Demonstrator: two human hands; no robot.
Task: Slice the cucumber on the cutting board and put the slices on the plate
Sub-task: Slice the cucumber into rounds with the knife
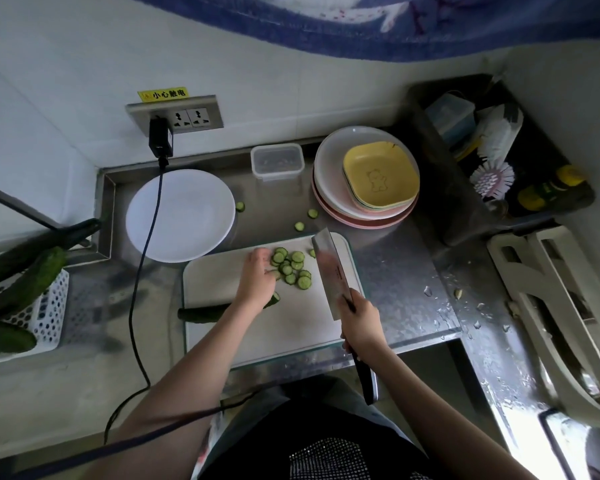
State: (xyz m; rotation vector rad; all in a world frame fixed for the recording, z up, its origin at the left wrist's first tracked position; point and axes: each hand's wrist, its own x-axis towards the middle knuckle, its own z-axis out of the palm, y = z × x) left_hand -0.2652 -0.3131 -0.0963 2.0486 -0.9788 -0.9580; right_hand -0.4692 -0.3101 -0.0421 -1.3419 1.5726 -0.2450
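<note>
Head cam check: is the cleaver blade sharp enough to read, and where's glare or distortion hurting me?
Head view: the cleaver blade is motion-smeared, so its edge is unclear; the cucumber slices and left hand are reasonably sharp. Glare flares off the wet steel counter at right. Wide-angle distortion bends the wall and counter edges. The sink caddy sits in shadow.

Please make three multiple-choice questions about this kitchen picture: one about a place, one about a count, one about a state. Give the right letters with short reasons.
1. Where is the white plate?
A. beyond the cutting board, to its left
B. in the basket
C. on the stack of dishes

2. How many cucumber slices lie loose on the steel counter past the board?
A. none
B. three
C. ten

3. What is on the white plate?
A. all the slices
B. a knife
C. nothing yet

Answers: 1 A, it sits on the counter by the back left corner of the board. 2 B, three slices lie apart there. 3 C, its surface shows bare.
</note>
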